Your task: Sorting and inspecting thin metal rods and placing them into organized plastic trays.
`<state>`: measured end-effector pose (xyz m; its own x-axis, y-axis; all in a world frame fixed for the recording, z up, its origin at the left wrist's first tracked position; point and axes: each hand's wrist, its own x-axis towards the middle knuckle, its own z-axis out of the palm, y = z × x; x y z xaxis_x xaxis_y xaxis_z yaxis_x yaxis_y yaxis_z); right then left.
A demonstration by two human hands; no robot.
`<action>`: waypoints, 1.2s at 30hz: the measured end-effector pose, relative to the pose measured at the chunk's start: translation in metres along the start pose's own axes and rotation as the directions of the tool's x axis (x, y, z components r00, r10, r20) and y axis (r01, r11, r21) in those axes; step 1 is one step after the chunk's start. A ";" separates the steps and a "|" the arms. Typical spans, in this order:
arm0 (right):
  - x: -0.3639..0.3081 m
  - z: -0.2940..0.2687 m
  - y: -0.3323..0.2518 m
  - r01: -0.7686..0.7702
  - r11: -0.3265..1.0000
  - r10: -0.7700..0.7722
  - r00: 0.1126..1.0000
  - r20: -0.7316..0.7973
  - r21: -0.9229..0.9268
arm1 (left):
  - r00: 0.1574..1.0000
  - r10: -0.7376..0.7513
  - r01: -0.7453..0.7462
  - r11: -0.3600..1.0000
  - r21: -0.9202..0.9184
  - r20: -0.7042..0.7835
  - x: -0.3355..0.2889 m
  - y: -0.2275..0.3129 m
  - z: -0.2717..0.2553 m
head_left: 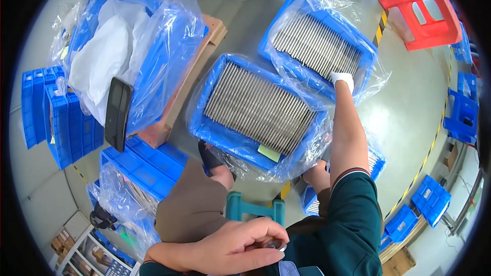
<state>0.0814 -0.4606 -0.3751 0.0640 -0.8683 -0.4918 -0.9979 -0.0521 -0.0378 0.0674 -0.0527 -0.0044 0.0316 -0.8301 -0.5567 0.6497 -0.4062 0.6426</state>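
the gloved right hand [341, 79] is reaching into the far blue crate [317, 46] of metal rods, fingers hidden; both crates are looking full; the left hand [240, 248] is curling its fingers around a small metal piece [274, 245].

Grey floor [409, 117] under blue crates [258, 110], red stool [427, 15]

near crate bag [307, 148]: clear plastic liner bunched round the blue crate in the middle, crinkly and see-through

label [269, 153]: small pale green-yellow slip, roughly rectangular, stuck at the near rim of that crate under the plastic

far crate bag [376, 74]: same kind of clear liner, spilling over the crate behind

left bag [169, 36]: big clear bag over the blue crate on the left, white sheets inside

cardboard boxes [401, 260]: brown, bottom right by the wall
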 end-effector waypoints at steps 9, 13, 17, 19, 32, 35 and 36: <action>-0.006 0.001 -0.023 0.034 0.999 -0.034 0.999 0.015 -0.005 | 1.000 -0.027 0.027 0.996 -0.082 0.002 0.011 0.012 -0.011; -0.006 0.005 -0.031 -0.029 1.000 0.029 1.000 -0.008 -0.003 | 0.999 -0.045 0.043 0.992 -0.115 -0.009 0.016 0.015 -0.015; 0.002 0.009 -0.030 -0.057 0.998 0.057 0.995 -0.078 0.005 | 0.996 -0.092 0.091 0.982 -0.168 -0.002 0.019 0.018 -0.020; 0.012 0.008 -0.022 -0.032 0.999 0.032 0.996 -0.080 0.007 | 0.994 -0.107 0.105 0.977 -0.187 -0.003 0.020 0.020 -0.023; 0.028 -0.002 -0.017 0.068 0.986 -0.064 0.997 0.036 -0.155 | 0.988 -0.151 0.138 0.962 -0.235 -0.040 0.027 0.028 -0.024; 0.035 -0.007 -0.018 0.151 0.969 -0.138 0.987 0.081 -0.193 | 0.989 -0.139 0.128 0.972 -0.199 -0.044 0.024 0.025 -0.023; 0.042 -0.004 -0.015 0.229 0.958 -0.228 0.973 0.027 -0.173 | 0.992 -0.116 0.106 0.975 -0.196 -0.039 0.023 0.025 -0.021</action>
<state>0.0992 -0.4983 -0.3922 0.2902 -0.8200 -0.4933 -0.9424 -0.3344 0.0014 0.1005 -0.0736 -0.0125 -0.0145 -0.7619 -0.6475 0.7854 -0.4095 0.4642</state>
